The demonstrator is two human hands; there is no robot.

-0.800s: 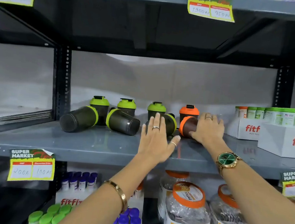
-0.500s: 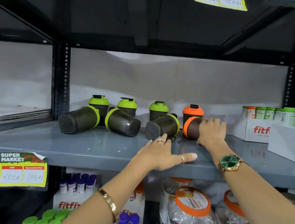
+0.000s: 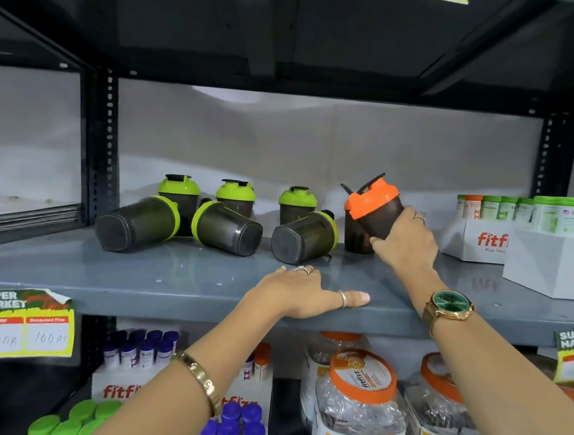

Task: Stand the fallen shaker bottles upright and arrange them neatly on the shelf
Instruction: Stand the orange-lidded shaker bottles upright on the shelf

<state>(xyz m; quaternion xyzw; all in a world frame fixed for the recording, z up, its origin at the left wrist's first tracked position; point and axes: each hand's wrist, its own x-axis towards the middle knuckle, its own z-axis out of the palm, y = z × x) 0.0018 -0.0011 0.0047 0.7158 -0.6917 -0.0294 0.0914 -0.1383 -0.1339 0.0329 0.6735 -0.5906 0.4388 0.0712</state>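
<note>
Fingers (image 3: 416,218) of right hand (image 3: 403,247) wrapped round dark body of orange-lid shaker (image 3: 374,208), clamped tight. Shaker lifted off shelf (image 3: 171,277), tilted with lid up and to the left, flip cap popped open. Right behind it, a second dark bottle (image 3: 354,236) standing on the shelf, top hidden by the held one. Green-faced watch (image 3: 448,304) on right wrist.

Left hand (image 3: 307,292) flat on shelf front edge, palm down, fingers spread wide, holding nothing; thumb pointing right along the edge. Rings on two fingers, gold bracelet (image 3: 202,380) on wrist.

Left of the held shaker: three green-lid shakers lying on their sides, bases toward camera – left fallen shaker (image 3: 134,222), middle fallen shaker (image 3: 228,228), right fallen shaker (image 3: 302,241). Behind them, three green-lid shakers upright in a row (image 3: 234,194). Left and middle fallen ones touching the upright bottles behind.

Far right on shelf: white fitfizz boxes (image 3: 549,269) with green-cap tubes on top. Price tag (image 3: 23,325) on shelf lip at left. Jars and tubes on shelf below.
</note>
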